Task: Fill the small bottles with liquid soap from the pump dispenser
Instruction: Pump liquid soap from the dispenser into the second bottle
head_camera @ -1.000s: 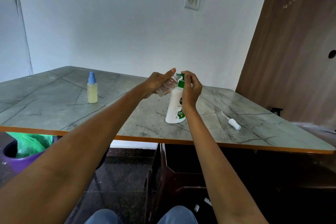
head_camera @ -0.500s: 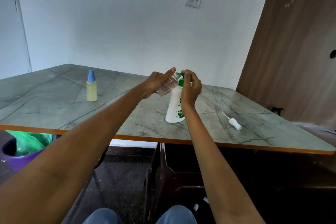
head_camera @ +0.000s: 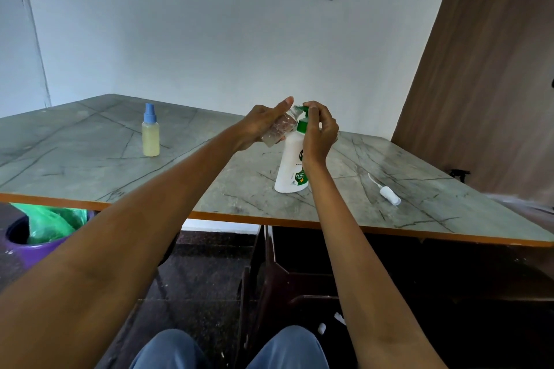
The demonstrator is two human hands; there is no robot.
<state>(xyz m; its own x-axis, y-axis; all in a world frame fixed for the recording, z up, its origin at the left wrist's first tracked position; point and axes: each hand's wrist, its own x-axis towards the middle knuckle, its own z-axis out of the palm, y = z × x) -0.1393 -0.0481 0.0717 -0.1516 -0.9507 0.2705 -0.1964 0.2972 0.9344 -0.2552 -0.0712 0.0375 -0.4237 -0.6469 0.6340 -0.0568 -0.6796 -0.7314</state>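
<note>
Hands meet over the white pump dispenser (head_camera: pixel 290 169), which stands upright on the marble-patterned table (head_camera: pixel 90 165): the left hand (head_camera: pixel 263 126) grasps a small clear bottle (head_camera: pixel 280 129), tilted with its mouth at the green spout and a little liquid at its base, while the right hand (head_camera: pixel 320 132) curls over the pump head. Well left of the dispenser stands a capped blue-topped bottle (head_camera: pixel 150 130), nearly full of pale yellow liquid; right of it, nearer the table's orange front edge, lies a white sprayer cap (head_camera: pixel 389 195).
</note>
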